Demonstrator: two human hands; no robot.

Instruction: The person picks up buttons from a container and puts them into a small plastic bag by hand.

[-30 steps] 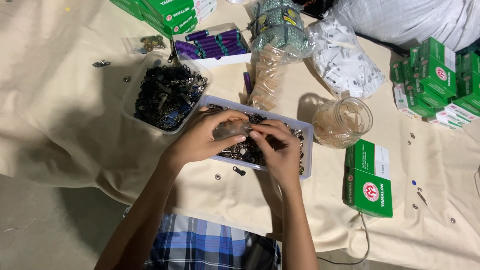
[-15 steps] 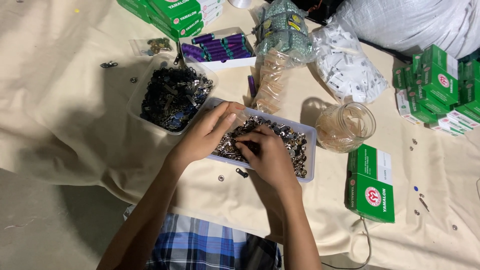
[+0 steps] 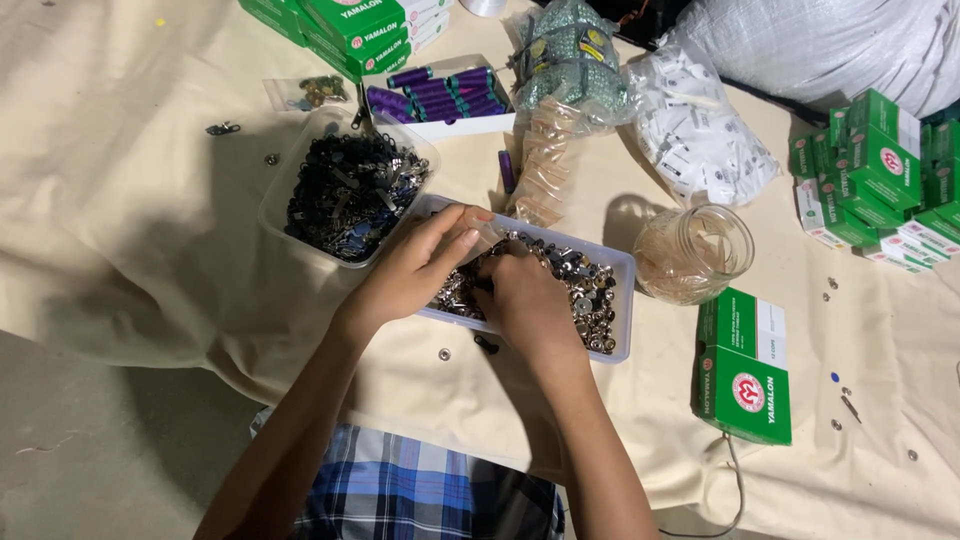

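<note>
Fingers of your left hand [image 3: 415, 268] lie loosely spread over the clear tray [image 3: 622, 275] of small metal fasteners [image 3: 590, 290]; right hand [image 3: 520, 295] curls in, prob. picking; grip hidden, can't tell.

Arms: both forearms bare from elbow to wrist, no sleeves in view
Left hand [image 3: 410, 272]: bare, no glove, no ring or band to be seen
Right hand [image 3: 522, 303]: bare, no glove, no ring or band to be seen
Wrists: nothing worn on either, no watch, no bracelet
Garment [image 3: 420, 495]: checked cloth at the bottom of the view, between and under the forearms
Garment colours: blue, white and dark navy squares crossed by thin lines
Garment kind: cannot tell whether shirt or wrap; only a part shows
</note>
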